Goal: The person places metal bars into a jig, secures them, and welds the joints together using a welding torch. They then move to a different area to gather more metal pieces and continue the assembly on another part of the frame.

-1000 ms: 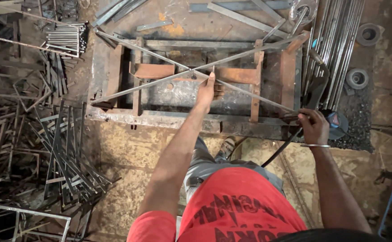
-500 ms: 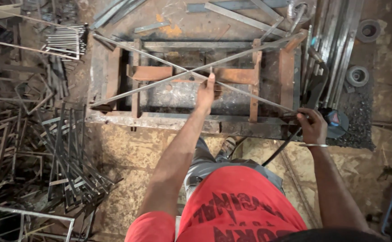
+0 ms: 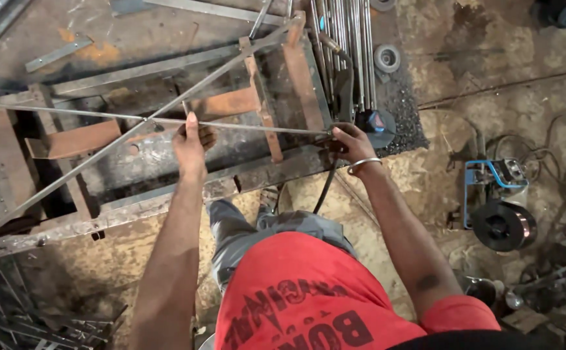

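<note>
From the head camera, looking straight down, a thin steel rod (image 3: 257,126) lies nearly level across the picture, its long axis running left to right over a rusty welding frame (image 3: 166,194) that serves as the counter. The left hand (image 3: 191,139) is closed over the rod near its middle, just right of the spot where a second, diagonal rod (image 3: 82,162) crosses it, fingers curled around the rod with the thumb pointing away from the body. The right hand (image 3: 350,144), wearing a metal bangle at the wrist, sits at the rod's right end at the frame's near right corner; it is curled shut around something dark there, but whether it grips the rod's tip or a tool handle cannot be told. A black cable (image 3: 325,185) drops from that hand toward the legs. Just beyond the right hand lies a dark tool with a blue patch (image 3: 375,123), beside a bundle of long rods (image 3: 348,39) running away from the body. A wire spool (image 3: 503,225) sits on the floor well to the right.
</note>
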